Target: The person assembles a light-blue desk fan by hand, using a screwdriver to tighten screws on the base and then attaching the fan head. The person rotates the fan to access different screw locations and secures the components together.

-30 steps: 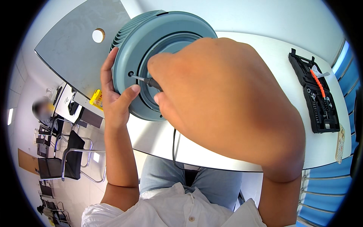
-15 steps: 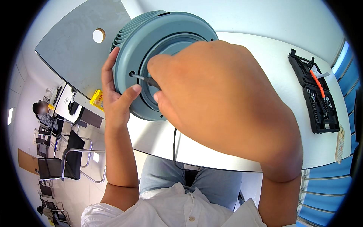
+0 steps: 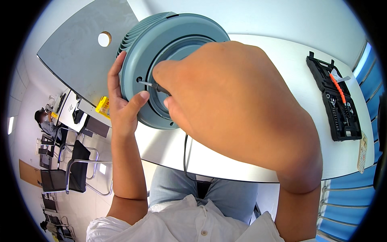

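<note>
A round grey-green appliance (image 3: pixel 137 48) with slatted sides lies on its side on the white table, its ringed base facing me. My left hand (image 3: pixel 125 107) grips its left edge, fingers behind the rim and thumb on the base. My right hand (image 3: pixel 225 92) is closed round a screwdriver (image 3: pixel 155 86) with a dark handle and a metal shaft. The shaft's tip lies at a dark screw hole (image 3: pixel 139 80) in the base, beside my left thumb. Much of the handle and the base's middle are hidden behind my right hand. A black cord (image 3: pixel 186 157) hangs below the appliance.
On the white table (image 3: pixel 242 157), an open black tool case (image 3: pixel 340 113) with sockets and an orange flexible shaft (image 3: pixel 338 86) lies at the right. A grey board or tabletop (image 3: pixel 80 52) and a yellow box (image 3: pixel 103 107) are at the left. Beyond are chairs (image 3: pixel 76 165) and a seated person (image 3: pixel 48 123).
The screwdriver and my right hand have shifted very slightly left. My left hand keeps its hold on the appliance.
</note>
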### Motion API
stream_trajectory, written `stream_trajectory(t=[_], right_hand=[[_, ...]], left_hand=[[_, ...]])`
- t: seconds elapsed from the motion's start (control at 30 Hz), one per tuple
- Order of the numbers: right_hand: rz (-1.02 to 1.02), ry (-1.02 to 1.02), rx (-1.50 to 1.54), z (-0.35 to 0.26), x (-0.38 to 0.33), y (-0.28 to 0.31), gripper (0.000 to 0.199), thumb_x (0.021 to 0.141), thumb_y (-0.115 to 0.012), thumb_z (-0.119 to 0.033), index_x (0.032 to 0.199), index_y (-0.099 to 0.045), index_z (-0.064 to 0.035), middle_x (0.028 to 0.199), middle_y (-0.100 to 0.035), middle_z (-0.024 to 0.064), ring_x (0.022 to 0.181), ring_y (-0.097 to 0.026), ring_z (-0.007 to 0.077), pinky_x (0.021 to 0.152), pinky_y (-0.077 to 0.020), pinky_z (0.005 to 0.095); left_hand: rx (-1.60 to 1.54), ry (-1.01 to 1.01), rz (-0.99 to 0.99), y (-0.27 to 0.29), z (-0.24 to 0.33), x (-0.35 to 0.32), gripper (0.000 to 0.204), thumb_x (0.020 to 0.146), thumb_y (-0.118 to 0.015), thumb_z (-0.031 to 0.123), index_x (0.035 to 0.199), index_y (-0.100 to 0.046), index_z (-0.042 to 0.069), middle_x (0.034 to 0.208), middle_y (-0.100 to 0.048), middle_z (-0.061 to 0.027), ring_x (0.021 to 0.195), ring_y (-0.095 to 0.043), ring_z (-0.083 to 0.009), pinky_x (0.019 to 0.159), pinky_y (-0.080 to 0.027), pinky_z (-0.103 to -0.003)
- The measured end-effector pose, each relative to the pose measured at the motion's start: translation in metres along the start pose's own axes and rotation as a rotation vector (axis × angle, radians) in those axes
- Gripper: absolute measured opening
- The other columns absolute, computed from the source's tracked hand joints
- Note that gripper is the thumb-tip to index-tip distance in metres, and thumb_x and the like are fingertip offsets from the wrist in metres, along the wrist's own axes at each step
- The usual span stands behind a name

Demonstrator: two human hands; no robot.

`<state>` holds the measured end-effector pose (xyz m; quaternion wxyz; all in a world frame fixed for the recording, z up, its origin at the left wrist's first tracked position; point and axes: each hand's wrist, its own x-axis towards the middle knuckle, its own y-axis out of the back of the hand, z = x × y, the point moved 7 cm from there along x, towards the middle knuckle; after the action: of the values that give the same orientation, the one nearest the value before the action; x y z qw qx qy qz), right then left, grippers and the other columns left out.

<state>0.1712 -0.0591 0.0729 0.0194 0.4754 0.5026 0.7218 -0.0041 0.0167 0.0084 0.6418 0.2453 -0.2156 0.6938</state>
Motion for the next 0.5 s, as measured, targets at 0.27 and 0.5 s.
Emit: stream_trajectory(t=[0.27, 0.5], right_hand=[[0.077, 0.045, 0.096, 0.003, -0.01, -0.006, 0.011, 0.073, -0.064, -0.015, 0.079, -0.058, -0.0069, 0.061, -0.056, 0.0058, 0.06, -0.057, 0.0258, 0.053, -0.0444, 0.0366], [0.195, 0.036, 0.087, 0.001, -0.008, 0.013, 0.013, 0.072, -0.064, -0.014, 0.081, -0.059, -0.007, 0.063, -0.056, 0.0043, 0.06, -0.055, 0.0247, 0.054, -0.0436, 0.0363]], left_hand=[[-0.001, -0.006, -0.003, -0.001, -0.001, 0.001, 0.09, 0.063, -0.074, 0.025, 0.14, -0.034, 0.007, 0.129, -0.047, -0.0142, 0.115, -0.052, -0.0247, 0.098, -0.043, -0.035], [-0.013, 0.015, 0.008, -0.002, -0.001, 0.0, 0.09, 0.062, -0.075, 0.026, 0.14, -0.034, 0.007, 0.128, -0.048, -0.014, 0.115, -0.052, -0.0245, 0.098, -0.043, -0.035]])
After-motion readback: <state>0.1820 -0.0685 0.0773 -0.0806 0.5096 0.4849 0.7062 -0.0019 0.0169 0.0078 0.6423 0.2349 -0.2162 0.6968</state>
